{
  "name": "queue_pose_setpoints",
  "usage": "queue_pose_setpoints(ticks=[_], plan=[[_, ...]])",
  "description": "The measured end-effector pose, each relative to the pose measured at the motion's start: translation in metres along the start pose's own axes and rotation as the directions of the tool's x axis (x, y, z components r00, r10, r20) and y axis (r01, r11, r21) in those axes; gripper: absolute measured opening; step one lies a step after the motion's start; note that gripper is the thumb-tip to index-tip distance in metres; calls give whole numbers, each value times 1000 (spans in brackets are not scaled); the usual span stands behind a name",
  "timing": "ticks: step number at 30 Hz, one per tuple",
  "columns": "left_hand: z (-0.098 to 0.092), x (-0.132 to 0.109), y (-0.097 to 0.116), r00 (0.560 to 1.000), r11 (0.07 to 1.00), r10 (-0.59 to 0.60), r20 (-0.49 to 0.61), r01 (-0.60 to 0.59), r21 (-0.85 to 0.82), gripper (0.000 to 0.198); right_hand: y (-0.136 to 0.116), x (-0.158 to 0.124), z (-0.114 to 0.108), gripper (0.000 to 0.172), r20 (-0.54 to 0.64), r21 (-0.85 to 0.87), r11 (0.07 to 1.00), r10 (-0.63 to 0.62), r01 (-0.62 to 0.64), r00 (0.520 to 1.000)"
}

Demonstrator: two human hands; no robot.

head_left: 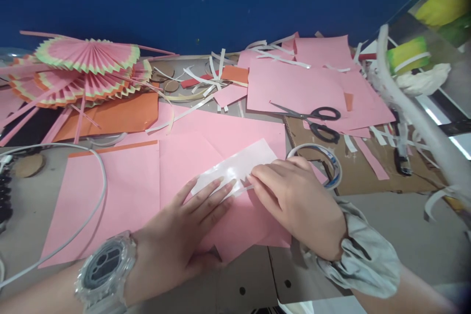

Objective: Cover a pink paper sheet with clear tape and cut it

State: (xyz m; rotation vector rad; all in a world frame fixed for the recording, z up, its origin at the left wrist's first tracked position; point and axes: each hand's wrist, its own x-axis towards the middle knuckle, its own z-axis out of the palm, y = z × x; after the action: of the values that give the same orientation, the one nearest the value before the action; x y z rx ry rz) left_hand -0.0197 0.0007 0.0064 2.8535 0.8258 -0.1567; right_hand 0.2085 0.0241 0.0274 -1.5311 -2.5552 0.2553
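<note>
Grey table (pixel 390 235), blue backdrop (pixel 235 5) — glossy white strip (pixel 243 159) lies on pink paper (pixel 180 164) under splayed left hand (pixel 176 240), right hand (pixel 301 203) curled at its edge — grip unclear.

On our desk (pixel 415 235), a strip (pixel 243 159) lies on sheets (pixel 184 157) before us. Behind it, paper fans (pixel 88 56) lie left and scissors (pixel 311 116) right; a tape roll (pixel 337 170) sits just beside our right hand (pixel 296 196).
</note>
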Motion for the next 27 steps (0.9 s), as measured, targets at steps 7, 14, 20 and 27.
queue_pose_setpoints(ticks=[7, 14, 20, 27], plan=[[-9, -9, 1, 999, 999, -33, -25, 33, -27, 68, 7, 3, -6, 22, 10, 106, 989, 106, -106, 994], [1, 6, 2, 992, 1000, 25, -122, -25, 8, 78, 3, 4, 2, 15, 110, 119, 989, 73, -86, 991], [9, 5, 0, 998, 1000, -6, -65, 4, -27, 85, 7, 2, 11, 13, 116, 147, 984, 84, -101, 990], [6, 3, 0, 998, 998, -10, -63, 5, -70, 84, 5, 3, 12, 12, 103, 152, 980, 116, -131, 988]])
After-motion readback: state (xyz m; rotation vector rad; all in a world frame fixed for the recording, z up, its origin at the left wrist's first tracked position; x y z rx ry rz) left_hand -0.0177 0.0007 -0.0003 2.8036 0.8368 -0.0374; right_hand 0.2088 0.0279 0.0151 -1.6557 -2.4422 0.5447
